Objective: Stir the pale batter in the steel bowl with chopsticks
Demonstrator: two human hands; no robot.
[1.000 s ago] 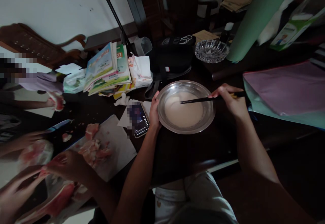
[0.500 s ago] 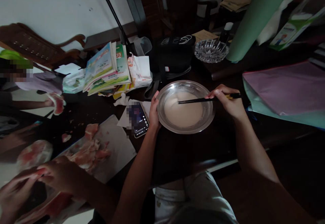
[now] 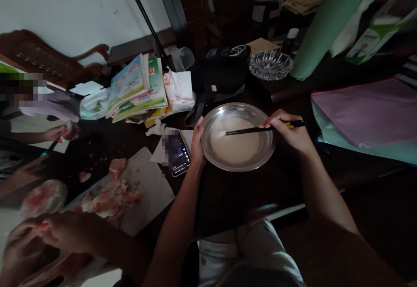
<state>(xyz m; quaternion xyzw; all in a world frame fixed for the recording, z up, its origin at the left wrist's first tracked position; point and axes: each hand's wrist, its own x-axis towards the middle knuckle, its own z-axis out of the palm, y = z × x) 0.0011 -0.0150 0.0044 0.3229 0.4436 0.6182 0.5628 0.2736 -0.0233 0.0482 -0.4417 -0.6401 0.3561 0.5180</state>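
Observation:
A shiny metal bowl (image 3: 239, 166) stands on the dark table in front of me, with a pale, creamy liquid (image 3: 237, 148) in it. My left hand (image 3: 197, 143) is closed on the bowl's left rim, the thumb side toward me and part of the fingers hidden behind the wall. Black chopsticks (image 3: 247, 130) with gold-marked ends are pinched in my right hand (image 3: 288, 128) above the right rim. Their tips reach into the liquid left of the bowl's middle. A phone (image 3: 178, 156) with its screen lit lies just left of my left hand.
On the left, another person's hands (image 3: 42, 235) work over pinkish pieces (image 3: 107, 196) on a white board (image 3: 151, 191). A further person (image 3: 52, 104) sits beyond. Books (image 3: 137, 91), a tissue pack (image 3: 179, 91), a glass ashtray (image 3: 271, 65) and a pink folder (image 3: 368, 113) surround the bowl.
My right hand and the chopsticks have shifted slightly left in the bowl. My left hand stays on the rim. At the left, the other people's hands have moved.

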